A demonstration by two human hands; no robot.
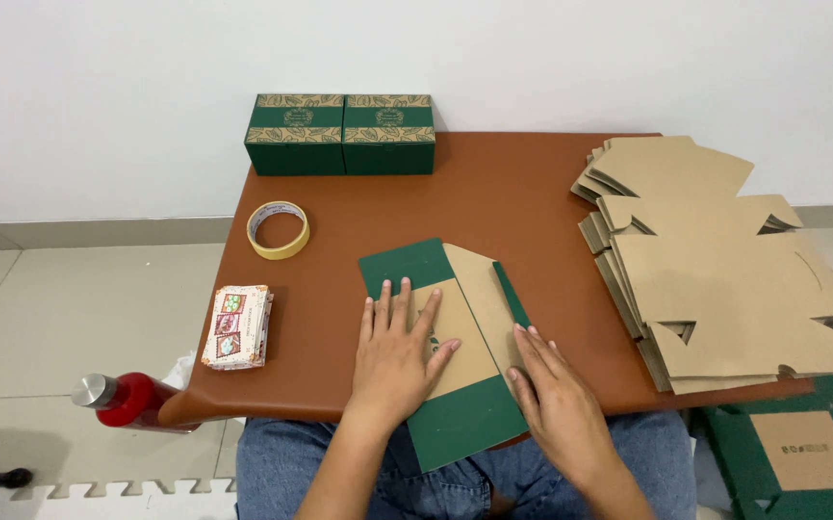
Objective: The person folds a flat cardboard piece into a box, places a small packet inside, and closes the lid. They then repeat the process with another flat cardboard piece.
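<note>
Two bare hands lie flat on a flattened green-and-kraft box blank (455, 356), which sits at the near edge of the brown table (522, 193) & overhangs it toward the person's lap. Left hand (395, 356) is palm down on the blank's kraft middle, fingers straight & slightly spread, gripping nothing. Right hand (556, 390) is also palm down, fingers together, fingertips on the blank's rt edge where a kraft flap is folded over; not clamped on anything. Jeans (272, 467) show below the table edge.

Near left, off the table corner, a red bottle w/ a silver cap (123, 397) lies tilted, low by the floor. On the table's left side sits a small stack of printed cards (237, 326), well apart from the blank. Further back on the left, a roll of yellowish tape (279, 229) lies flat.

Right side: a big fanned stack of unfolded kraft blanks (715, 270), covering the table's rt edge & sticking out past it. Below it, on the floor at near rt, more green box pieces (801, 453).

At the far edge, two assembled green boxes w/ leaf-pattern bands (341, 133) stand side by side, touching each other, backs near the wall.

Table top is smooth, reddish-brown, corners rounded. Floor is pale tile (70, 308) w/ a grey skirting strip; a foam mat edge (137, 491) shows at near left. Wall (435, 48) is plain white.
</note>
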